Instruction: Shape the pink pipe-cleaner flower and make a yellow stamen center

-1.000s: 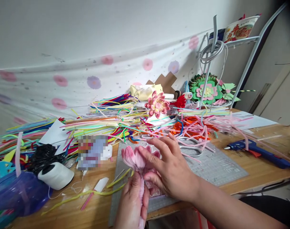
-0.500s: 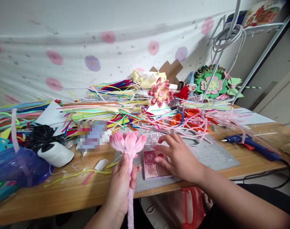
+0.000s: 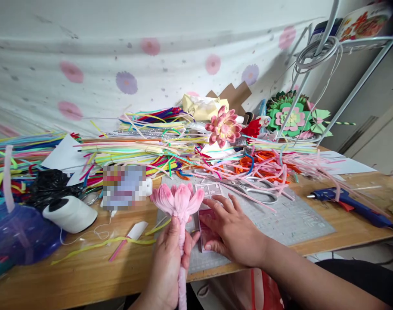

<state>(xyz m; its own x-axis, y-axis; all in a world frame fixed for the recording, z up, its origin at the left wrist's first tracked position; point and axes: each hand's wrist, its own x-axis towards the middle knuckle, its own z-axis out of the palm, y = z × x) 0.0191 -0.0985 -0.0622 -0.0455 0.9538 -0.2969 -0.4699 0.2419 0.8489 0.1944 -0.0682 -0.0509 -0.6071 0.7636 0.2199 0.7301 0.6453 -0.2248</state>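
Note:
Wrapped around a pale pink stem, my left hand (image 3: 168, 258) holds up a fuzzy pink flower (image 3: 180, 199) with darker petal tips. The bloom stands upright above my fist. My right hand (image 3: 233, 230) lies over a makeup palette (image 3: 209, 188) with pink and red pans, fingers apart and bent. Its fingertips seem to touch the pans, and the hand hides much of the palette's right side. A grey cutting mat (image 3: 289, 215) lies under the palette. Behind my right hand are scissors (image 3: 252, 188), partly covered by pink pipe cleaners (image 3: 267, 170).
A blue glue gun (image 3: 351, 206) lies at the right with its cord. To the left are a white thread spool (image 3: 70, 214), a purple-blue container (image 3: 22, 237) and a yellow pipe cleaner (image 3: 96, 249). Pipe cleaner bundles (image 3: 128, 146) and a finished pink flower (image 3: 222, 127) stand behind.
My right hand has come down onto the palette from just above it, its fingers flatter. The flower in my left hand has shifted slightly right and down in view, as the camera has moved.

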